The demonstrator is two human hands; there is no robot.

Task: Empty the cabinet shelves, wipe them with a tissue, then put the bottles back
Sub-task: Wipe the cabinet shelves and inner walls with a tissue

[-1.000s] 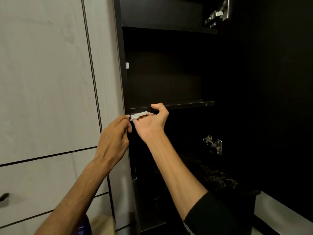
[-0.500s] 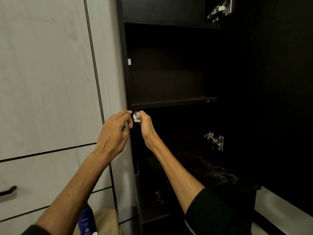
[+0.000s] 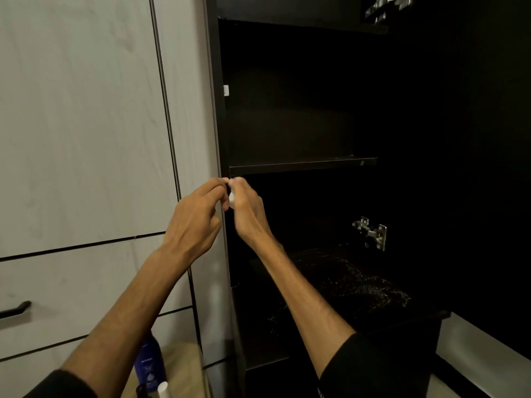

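A small white tissue (image 3: 231, 198) is bunched between my two hands, just below the front left corner of the dark cabinet shelf (image 3: 301, 166). My right hand (image 3: 247, 205) pinches it with curled fingers. My left hand (image 3: 195, 216) meets it from the left, fingertips on the tissue. No bottles stand on the shelf or the one above it (image 3: 301, 25). A dark blue bottle (image 3: 149, 366) stands at the bottom of the view on a wooden surface (image 3: 184, 366), with a white cap (image 3: 162, 387) beside it.
Pale wood-grain cabinet fronts (image 3: 86, 124) fill the left, with a black drawer handle (image 3: 14, 311) low down. The open black door carries metal hinges (image 3: 370, 232). A dark speckled counter (image 3: 353, 282) lies below the shelf.
My right hand pulled the tissue off the shelf edge and lowered it. Both hands now meet around the bunched tissue below the shelf. The view has tilted down, showing the bottles.
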